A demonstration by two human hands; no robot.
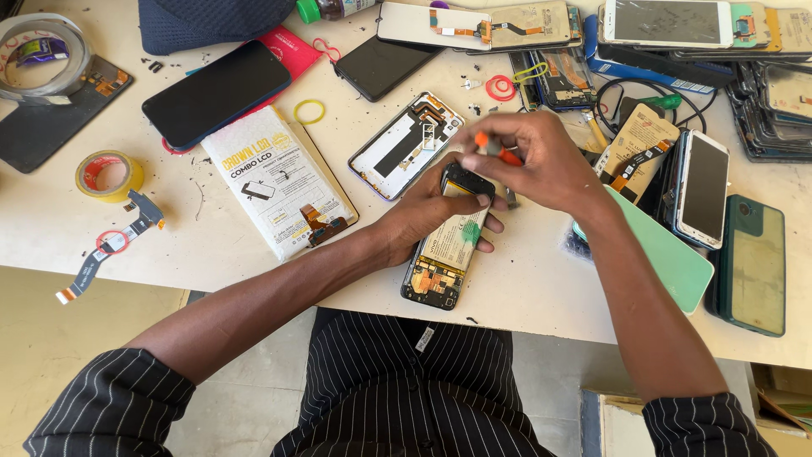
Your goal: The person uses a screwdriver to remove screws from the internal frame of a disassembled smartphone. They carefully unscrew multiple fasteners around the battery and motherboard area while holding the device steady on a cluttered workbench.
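Head view: left hand (431, 211) grips an opened phone (447, 245) with its back cover off, fingers curled round the upper end, thumb across the top. That phone lies near the front edge of the white table (524, 296), its lower end just short of the rim. Right hand (533, 161) is directly above the phone's top, fingers pressed together and pinching an orange-handled screwdriver (497, 151).

Room about the hands is tight. A white phone frame (406, 144) lies just beyond the left hand; a white box (275, 190) sits to the left of it. A green phone cover (668, 254) lies under the right forearm, with a dark green phone (748, 264) beside it near the right edge. Bare tabletop shows only along the front rim, either side of the opened phone. A roll of yellow tape (108, 175) stands well apart at the left.
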